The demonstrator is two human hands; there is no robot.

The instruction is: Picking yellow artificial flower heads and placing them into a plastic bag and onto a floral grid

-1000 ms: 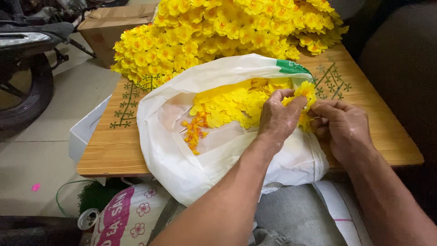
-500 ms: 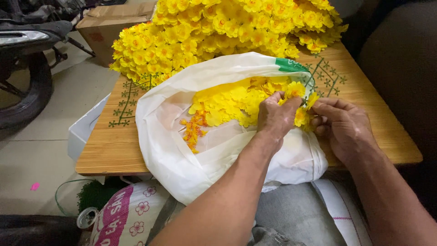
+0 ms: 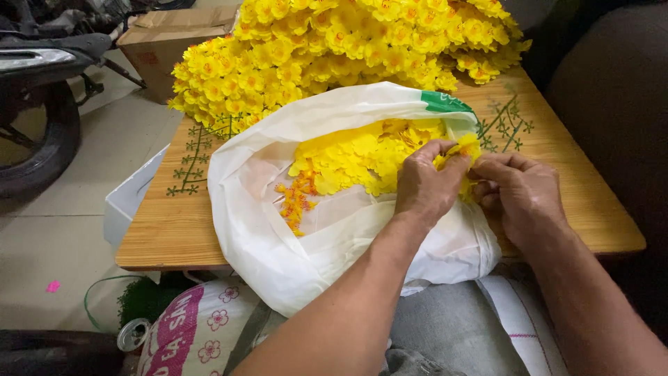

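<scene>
Yellow petals [image 3: 362,157], thin and flat, lie loose in one crinkled white plastic bag [image 3: 278,230] whose mouth opens toward twelve o'clock on the wooden table [image 3: 174,230]. Both hands meet at the bag's three o'clock edge: left hand [image 3: 424,184] and right hand [image 3: 522,195] pinch one petal cluster [image 3: 463,150]. Assembled yellow blossoms [image 3: 334,49] are heaped at twelve o'clock.

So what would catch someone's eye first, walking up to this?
The big heap of yellow artificial flowers at the far end of the wooden table. Next, the open white plastic bag in front of it, full of loose yellow petals with a few orange bits. Over the bag's right edge, the left hand and right hand pinch one yellow piece between them.
</scene>
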